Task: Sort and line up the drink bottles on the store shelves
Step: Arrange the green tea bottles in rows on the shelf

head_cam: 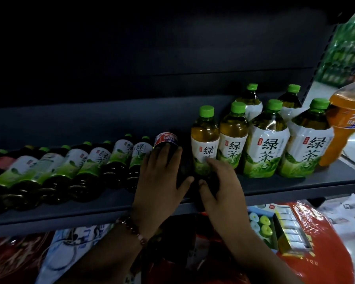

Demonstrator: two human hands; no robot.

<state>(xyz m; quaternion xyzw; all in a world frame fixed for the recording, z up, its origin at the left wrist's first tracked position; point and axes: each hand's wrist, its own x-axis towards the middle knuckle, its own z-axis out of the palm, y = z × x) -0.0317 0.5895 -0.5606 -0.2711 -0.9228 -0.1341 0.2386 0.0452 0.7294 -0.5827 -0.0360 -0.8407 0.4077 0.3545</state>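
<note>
A dark cola bottle (166,142) with a red, white and blue label stands on the dark shelf (275,187), and my left hand (161,177) is wrapped around its body. Just to the right, my right hand (219,181) grips the lower part of a small green tea bottle (205,138) with a green cap. A second small green tea bottle (233,138) stands beside it. Larger green tea bottles (264,144) fill the right end. A row of small green tea bottles (90,160) runs off to the left.
An orange soda bottle (344,119) stands at the shelf's right end. Behind the bottles is a dark back panel (172,58). Below the shelf lie red packages (316,253) and a box of green and white items (260,226). Green packs (346,48) are stacked at the far right.
</note>
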